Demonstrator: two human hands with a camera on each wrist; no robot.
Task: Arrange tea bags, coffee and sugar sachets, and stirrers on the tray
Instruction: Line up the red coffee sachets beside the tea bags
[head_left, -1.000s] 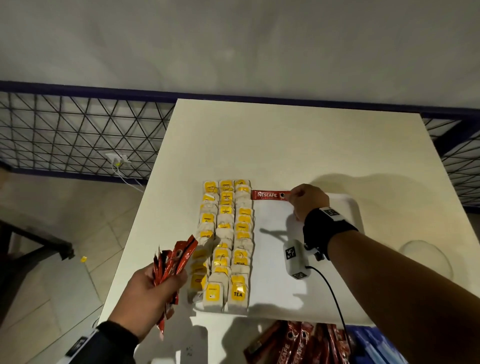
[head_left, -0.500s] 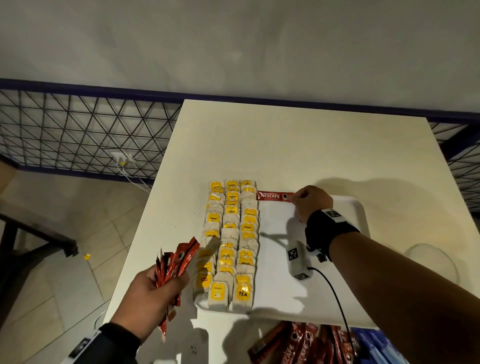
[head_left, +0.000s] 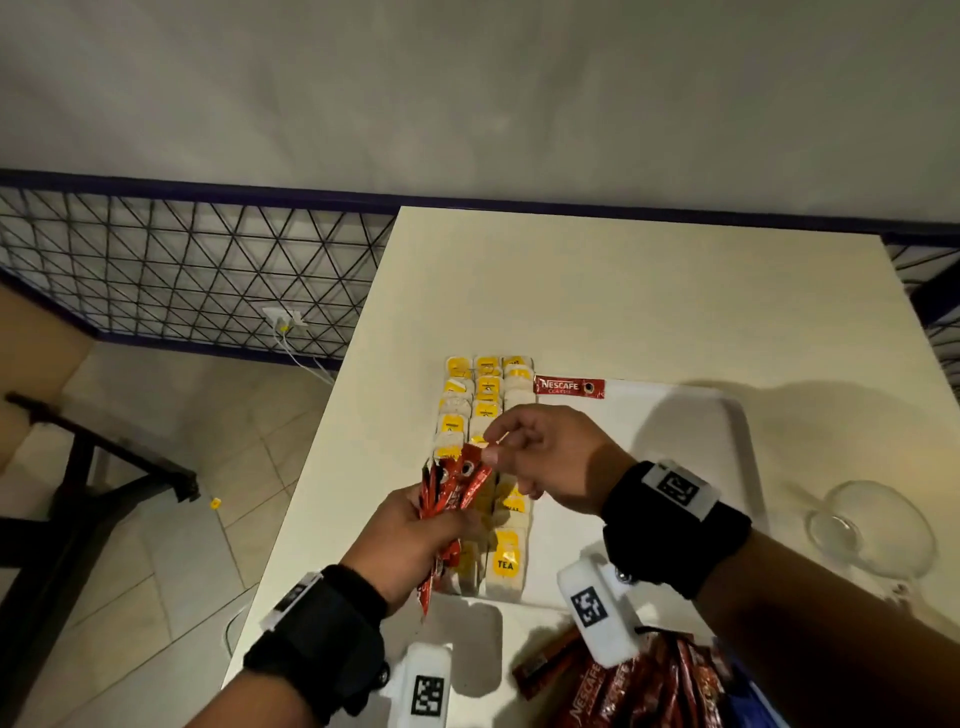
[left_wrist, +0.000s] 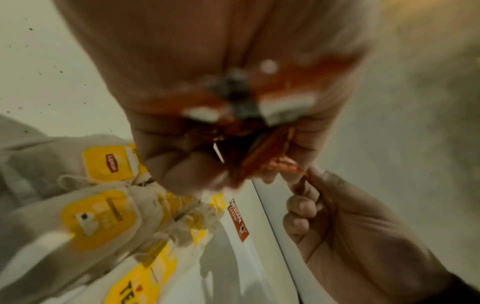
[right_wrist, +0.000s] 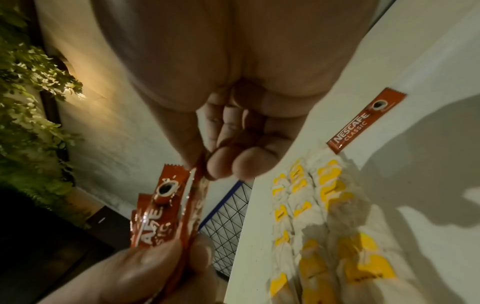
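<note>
- Head view: our left hand (head_left: 415, 540) grips a bunch of red coffee sachets (head_left: 454, 483) above the tray's near-left part; our right hand (head_left: 550, 457) pinches the top of one sachet in that bunch between thumb and forefinger; three columns of yellow-tagged tea bags (head_left: 488, 415) fill the left side of the white tray (head_left: 675, 441); one placed coffee sachet (head_left: 569, 386) lies flat at the far edge, just beside the tea bags; more sachets (head_left: 623, 686) lie piled on the table (head_left: 623, 291) near us.
- Left wrist view: blurred; fingers curl round the bunch (left_wrist: 259, 152); the right hand (left_wrist: 345, 222) meets its tip.
- Right wrist view: thumb and forefinger nip a sachet's edge (right_wrist: 200, 174); the other fingers curl loosely.
</note>
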